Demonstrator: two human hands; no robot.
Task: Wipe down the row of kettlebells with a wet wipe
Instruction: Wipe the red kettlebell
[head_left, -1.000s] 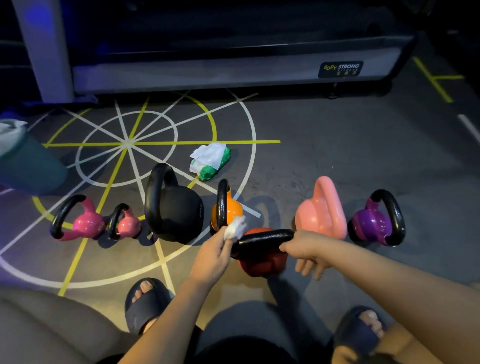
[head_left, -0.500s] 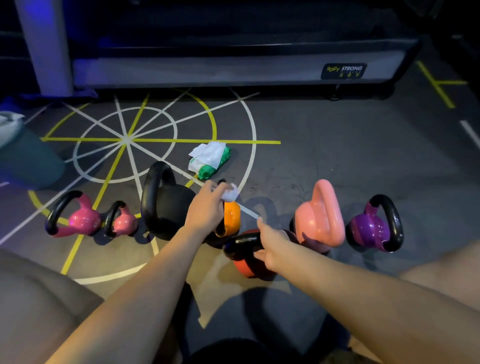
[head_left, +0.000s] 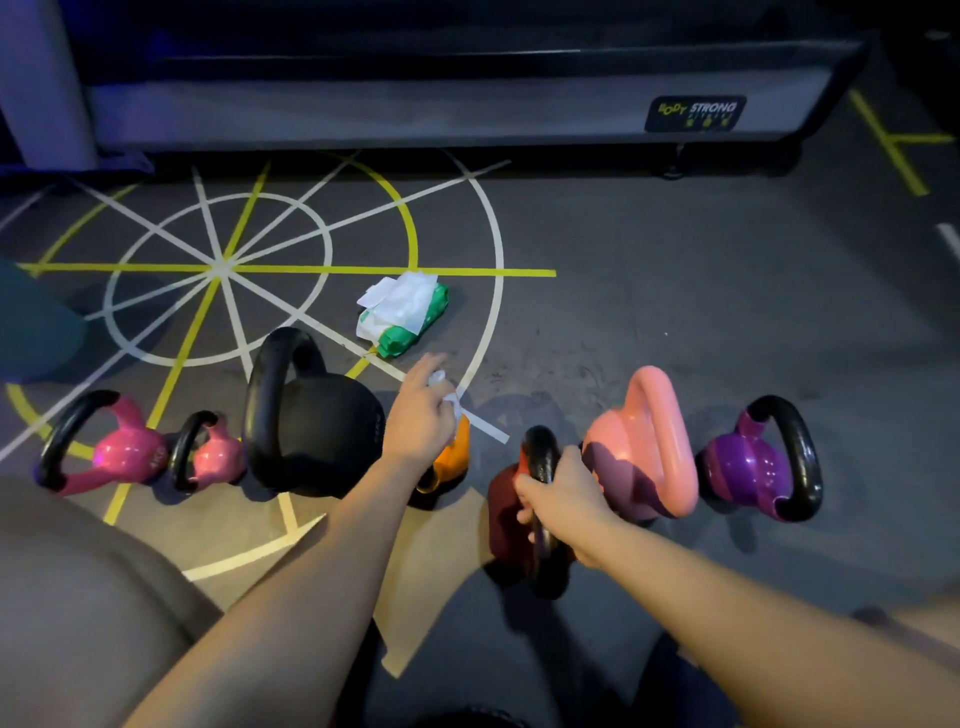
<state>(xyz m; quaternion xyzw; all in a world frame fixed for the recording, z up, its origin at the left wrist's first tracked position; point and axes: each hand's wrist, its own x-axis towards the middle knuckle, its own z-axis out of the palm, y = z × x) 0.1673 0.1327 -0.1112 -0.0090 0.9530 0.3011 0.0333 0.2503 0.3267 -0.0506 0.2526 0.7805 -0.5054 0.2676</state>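
Note:
Several kettlebells stand in a row on the gym floor. From the left: a magenta one (head_left: 122, 452), a small pink one (head_left: 210, 457), a large black one (head_left: 317, 421), an orange one (head_left: 453, 457), a dark red one (head_left: 506, 512), a salmon one (head_left: 647, 447) and a purple one (head_left: 748, 462). My left hand (head_left: 421, 415) holds a crumpled white wet wipe (head_left: 448, 396) over the top of the orange kettlebell, hiding its handle. My right hand (head_left: 563, 499) grips the black handle of the dark red kettlebell.
A green pack of wet wipes (head_left: 402, 314) lies on the floor behind the row, with white sheets pulled out. A grey machine base (head_left: 467, 109) runs along the back. A teal object (head_left: 31, 327) sits at the left edge. My knee (head_left: 78, 597) fills the lower left.
My left hand has carried the wipe from the red kettlebell's handle to the orange kettlebell. My right hand has turned the red kettlebell, so its handle now points away from me.

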